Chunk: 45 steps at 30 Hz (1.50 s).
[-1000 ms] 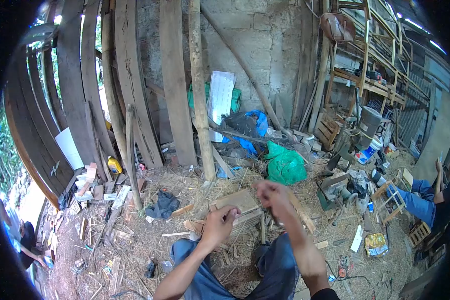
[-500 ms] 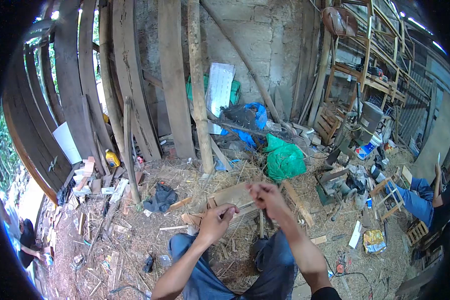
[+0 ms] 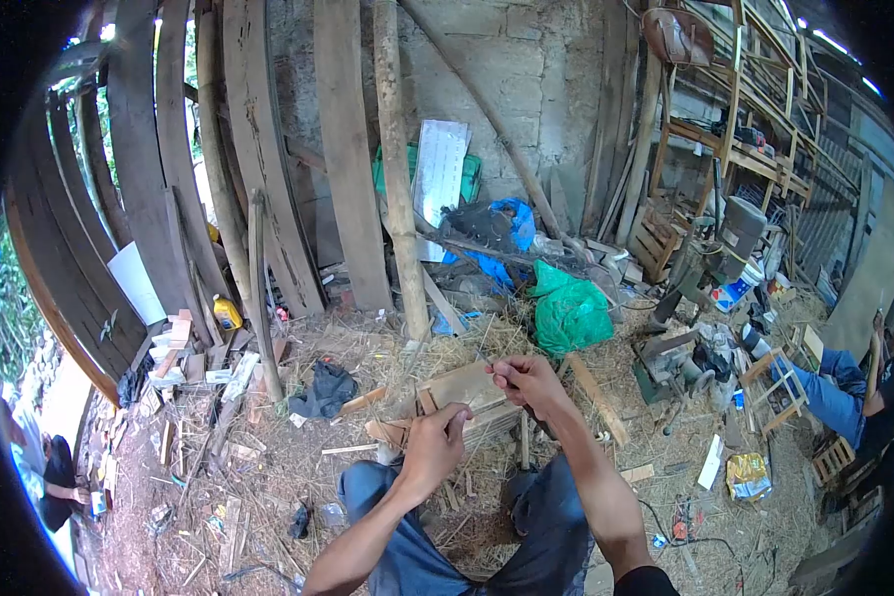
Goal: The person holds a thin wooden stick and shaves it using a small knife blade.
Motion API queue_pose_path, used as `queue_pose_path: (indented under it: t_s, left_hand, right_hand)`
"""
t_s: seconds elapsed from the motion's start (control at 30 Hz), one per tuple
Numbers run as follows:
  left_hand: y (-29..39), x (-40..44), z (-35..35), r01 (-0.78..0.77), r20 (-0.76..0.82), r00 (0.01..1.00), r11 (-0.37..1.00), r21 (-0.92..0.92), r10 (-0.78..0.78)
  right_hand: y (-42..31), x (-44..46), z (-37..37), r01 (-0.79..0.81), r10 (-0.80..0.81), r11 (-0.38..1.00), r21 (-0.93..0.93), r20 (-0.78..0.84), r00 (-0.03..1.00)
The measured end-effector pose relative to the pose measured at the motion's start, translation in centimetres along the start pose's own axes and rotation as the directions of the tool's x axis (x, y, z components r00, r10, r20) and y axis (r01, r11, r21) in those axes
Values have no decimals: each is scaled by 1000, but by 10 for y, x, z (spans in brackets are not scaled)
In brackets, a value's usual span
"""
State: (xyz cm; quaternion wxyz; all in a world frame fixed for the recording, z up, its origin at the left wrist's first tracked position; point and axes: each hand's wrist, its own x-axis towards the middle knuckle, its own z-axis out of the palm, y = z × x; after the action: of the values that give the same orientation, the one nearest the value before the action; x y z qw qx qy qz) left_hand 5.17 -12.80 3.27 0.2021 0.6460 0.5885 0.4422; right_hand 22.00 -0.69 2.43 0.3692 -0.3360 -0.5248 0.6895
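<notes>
Head view: left hand and right hand curl fingers, grip unclear; gap over board edge.

Littered floor, crumpled green plastic, dark crumpled bundle, yellow packet, narrow white strip

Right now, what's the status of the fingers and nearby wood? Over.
Left fingers curled, right fingers pinched; any hold unclear. Wood beyond the knees, partly hidden by the fingers.
</notes>
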Motion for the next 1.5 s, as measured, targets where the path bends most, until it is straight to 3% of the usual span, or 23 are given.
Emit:
queue_pose_path:
  t_s: [0.07,0.13,0.2,0.27,0.33,0.37,0.4,0.47,0.57,0.83,0.97,1.03,1.1,1.13,1.2,1.27,1.3,1.37,1.47,1.5]
  left_hand:
    - [-2,0,2,8,-9,1000,1000,13,-7]
    - [-7,-5,4,15,-16,1000,1000,22,-15]
    - [-19,-17,-1,-86,-83,993,996,22,88]
    - [-30,-21,-11,-85,-92,992,996,-7,84]
    - [-35,-19,-11,-77,-106,992,995,-58,70]
    - [-36,-13,-11,5,-65,998,999,-47,-8]
    - [-35,-8,-10,85,-24,996,996,-32,-85]
    - [-34,1,-4,67,-6,998,998,4,-67]
    - [-34,4,11,2,-18,1000,999,-45,-3]
    - [-6,-4,10,-24,-41,999,1000,16,25]
    - [-10,-6,11,-18,-11,1000,1000,2,18]
    - [-14,-11,6,-45,2,999,994,97,45]
    - [-25,-19,-4,-25,-11,1000,1000,17,25]
    - [-27,-21,-10,-5,-20,1000,998,-67,4]
    - [-30,-13,-16,68,-21,997,997,-45,-69]
    - [-43,1,-8,113,23,994,982,-150,-110]
    - [-50,7,-1,222,115,972,957,-186,-203]
    - [-53,15,14,166,116,983,960,-227,-143]
    - [-43,19,20,131,126,986,966,-223,-105]
    - [-41,18,18,155,140,981,972,-178,-131]
  right_hand:
    - [9,9,-6,-9,9,1000,3,19,1000]
    - [27,22,-20,54,-93,976,-213,-178,980]
    - [13,25,-53,87,-96,995,-41,-479,873]
    - [9,19,-96,180,-140,981,73,-372,917]
    - [4,13,-88,207,-158,972,109,-345,925]
    - [3,7,-85,233,-175,961,149,-324,930]
    - [-1,-2,-73,227,-171,963,146,-324,931]
    - [-9,-10,-38,159,-140,981,110,-162,977]
    - [1,-6,-14,126,-116,983,133,-78,990]
    - [5,10,-27,58,-52,995,86,-75,996]
    - [19,21,-40,44,-44,999,-1,-150,988]
    - [24,29,-60,45,-56,997,-62,-190,980]
    - [15,30,-93,142,-111,989,31,-475,873]
    - [12,27,-95,144,-111,989,34,-472,875]
    - [6,16,-95,233,-211,972,14,-381,900]
    - [0,3,-53,156,-181,982,-104,-301,936]
    - [-3,-4,-27,118,-152,983,-144,-257,954]
    - [19,-4,-1,115,-124,987,-112,-75,989]
    - [35,1,7,86,-87,996,18,26,996]
    - [34,2,4,141,-146,986,-85,-66,987]
